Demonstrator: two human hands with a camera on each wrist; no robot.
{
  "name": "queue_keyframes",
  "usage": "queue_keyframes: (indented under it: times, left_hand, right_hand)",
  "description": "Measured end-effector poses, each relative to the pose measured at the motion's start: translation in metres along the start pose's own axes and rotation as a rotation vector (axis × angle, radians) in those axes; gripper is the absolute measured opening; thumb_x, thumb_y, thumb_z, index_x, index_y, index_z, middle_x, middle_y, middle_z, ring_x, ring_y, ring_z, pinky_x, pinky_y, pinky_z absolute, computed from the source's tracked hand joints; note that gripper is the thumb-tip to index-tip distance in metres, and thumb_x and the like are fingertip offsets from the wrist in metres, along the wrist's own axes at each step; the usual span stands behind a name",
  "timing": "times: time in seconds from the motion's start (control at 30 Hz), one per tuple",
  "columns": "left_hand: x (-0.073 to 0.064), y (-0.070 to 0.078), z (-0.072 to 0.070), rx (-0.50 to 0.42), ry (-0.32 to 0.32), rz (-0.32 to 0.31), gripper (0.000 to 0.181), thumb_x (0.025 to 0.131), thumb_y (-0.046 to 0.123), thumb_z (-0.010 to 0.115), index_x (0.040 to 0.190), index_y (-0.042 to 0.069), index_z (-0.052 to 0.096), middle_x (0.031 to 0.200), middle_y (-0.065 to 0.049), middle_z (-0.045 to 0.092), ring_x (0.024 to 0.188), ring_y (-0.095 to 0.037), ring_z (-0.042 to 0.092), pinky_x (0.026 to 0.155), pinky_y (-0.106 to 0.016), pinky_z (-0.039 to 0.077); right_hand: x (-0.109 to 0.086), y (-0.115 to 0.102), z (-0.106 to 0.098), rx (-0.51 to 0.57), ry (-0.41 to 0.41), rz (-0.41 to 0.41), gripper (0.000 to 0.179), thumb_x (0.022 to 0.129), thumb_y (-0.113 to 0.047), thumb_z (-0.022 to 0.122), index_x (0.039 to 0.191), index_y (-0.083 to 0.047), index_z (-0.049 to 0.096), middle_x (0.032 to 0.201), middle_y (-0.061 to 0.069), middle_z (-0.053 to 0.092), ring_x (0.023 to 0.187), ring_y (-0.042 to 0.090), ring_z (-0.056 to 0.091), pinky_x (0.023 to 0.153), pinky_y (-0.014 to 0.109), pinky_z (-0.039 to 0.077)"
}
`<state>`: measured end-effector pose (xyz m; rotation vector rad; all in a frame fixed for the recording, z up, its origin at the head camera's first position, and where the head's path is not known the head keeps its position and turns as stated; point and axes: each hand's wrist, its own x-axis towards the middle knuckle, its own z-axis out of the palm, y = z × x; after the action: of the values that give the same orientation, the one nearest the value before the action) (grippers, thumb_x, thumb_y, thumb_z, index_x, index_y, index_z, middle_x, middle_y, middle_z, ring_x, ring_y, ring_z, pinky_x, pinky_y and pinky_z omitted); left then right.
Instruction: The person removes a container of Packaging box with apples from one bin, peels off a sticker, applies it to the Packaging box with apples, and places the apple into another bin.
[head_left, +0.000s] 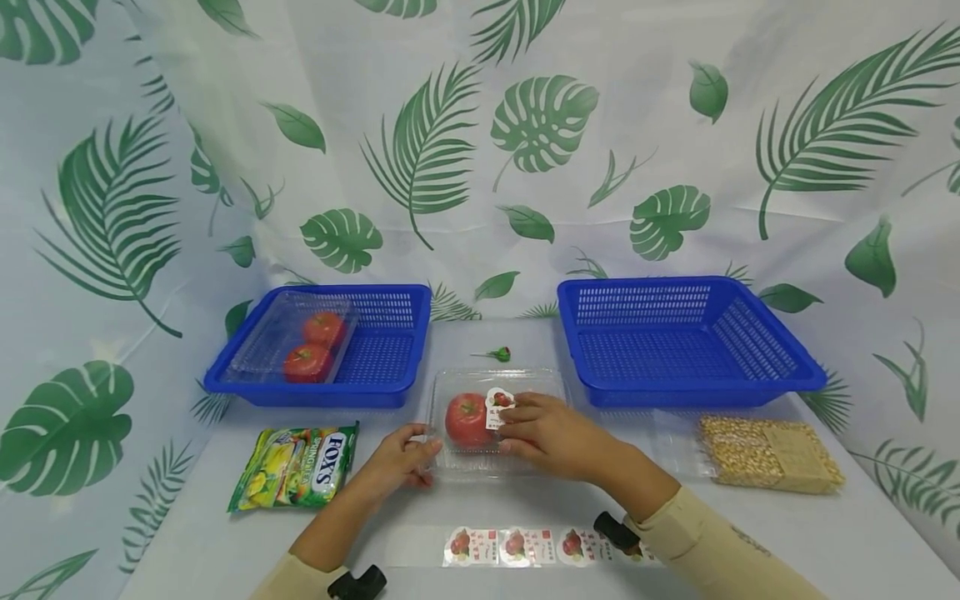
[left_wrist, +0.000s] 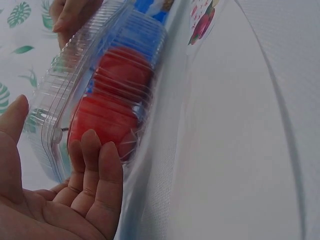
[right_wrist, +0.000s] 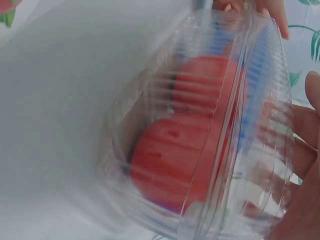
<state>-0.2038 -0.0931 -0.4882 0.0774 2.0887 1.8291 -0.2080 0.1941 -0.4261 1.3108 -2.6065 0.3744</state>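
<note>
A clear plastic clamshell box [head_left: 444, 387], lid down, lies on the table between the two hands. Inside are two red fruits that look like apples [left_wrist: 102, 122]; in the head view, one is mostly hidden by the right hand. A white sticker [head_left: 495, 412] with a red fruit picture is on the lid. My right hand [head_left: 558, 435] reaches over the box from the right, its fingertips on the lid at the sticker. At the box's left front corner is my left hand [head_left: 401, 460], fingers loosely bent against the side without gripping it.
A strip of similar stickers [head_left: 525, 547] lies at the front. Behind left, a blue basket [head_left: 390, 387] holds another fruit box [head_left: 258, 342]; another blue basket [head_left: 693, 392] stands right. A candy bag [head_left: 296, 467], bagged corn kernels [head_left: 772, 454] and a small green-and-red item [head_left: 501, 354] lie around.
</note>
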Motion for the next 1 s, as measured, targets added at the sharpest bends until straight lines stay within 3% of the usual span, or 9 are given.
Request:
queue_keyframes:
  times: [0.43,0.77,1.0]
  left_hand:
    - [0.001,-0.001,0.001,-0.029,-0.004,0.019,0.054,0.096,0.026,0.064,0.134,-0.006,0.043,0.095,-0.016,0.062,0.067,-0.024,0.064,0.065,-0.039,0.058]
    - [0.001,-0.001,0.001,-0.007,0.005,0.016,0.053,0.097,0.025,0.062,0.136,-0.006,0.041,0.095,-0.016,0.062,0.069,-0.026,0.064,0.067,-0.042,0.057]
    - [0.002,-0.003,0.001,-0.009,0.003,0.012,0.055,0.097,0.027,0.062,0.137,-0.005,0.042,0.095,-0.014,0.063,0.069,-0.024,0.064,0.067,-0.041,0.058]
  right_hand:
    - [-0.004,0.011,-0.001,-0.010,0.049,-0.023,0.033,0.100,-0.030,0.055,0.113,-0.005,0.072,0.113,0.006,0.070,0.121,0.031,0.054,0.106,0.047,0.037]
    - [-0.005,0.011,0.000,-0.024,-0.009,0.070,0.041,0.100,-0.039,0.053,0.120,-0.007,0.069,0.129,0.009,0.062,0.128,0.035,0.048,0.108,0.050,0.033]
    - [-0.005,0.007,0.000,-0.015,0.000,0.048,0.039,0.099,-0.043,0.053,0.113,-0.014,0.074,0.128,0.009,0.062,0.129,0.035,0.047,0.108,0.051,0.034]
